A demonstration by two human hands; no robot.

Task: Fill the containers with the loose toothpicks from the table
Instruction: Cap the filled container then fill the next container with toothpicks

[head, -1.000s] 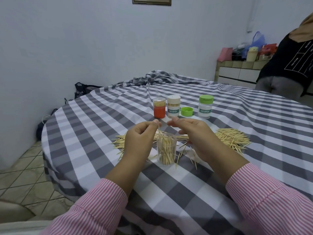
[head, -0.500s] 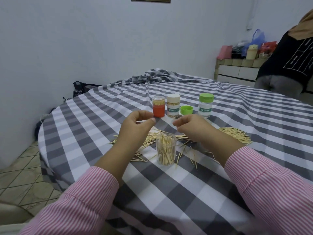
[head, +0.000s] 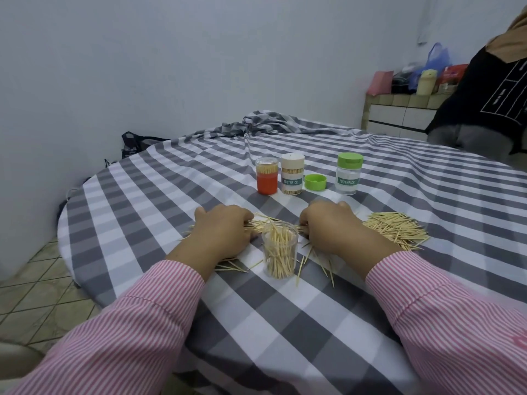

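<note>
Covering the round table, a grey-and-white checked tablecloth (head: 159, 195) carries everything, bunched into folds at the far edge. The left hand (head: 221, 233) lies knuckles-up on the cloth near the near edge, its fingers curled down onto the loose toothpicks (head: 261, 225), which fan out from under it toward the right. The right hand (head: 330, 226) lies the same way just opposite, fingers curled down at the other end of that bundle; whether either hand actually pinches the sticks cannot be told, since the fingertips are hidden. The bundle's long axis runs left to right between the two hands. A second heap of toothpicks (head: 397, 228) lies to the right of the right hand, its sticks mostly slanting toward the far left. Between the wrists, slightly nearer the near edge, stands an open clear container (head: 279, 253), upright, partly filled with toothpicks standing on end and leaning. Scattered sticks lie around its base. Farther toward the table's middle stand an orange container (head: 267, 175), a white-capped container (head: 292, 174), a loose green lid (head: 315, 182) and a green-capped container (head: 348, 173) in a row.
</note>
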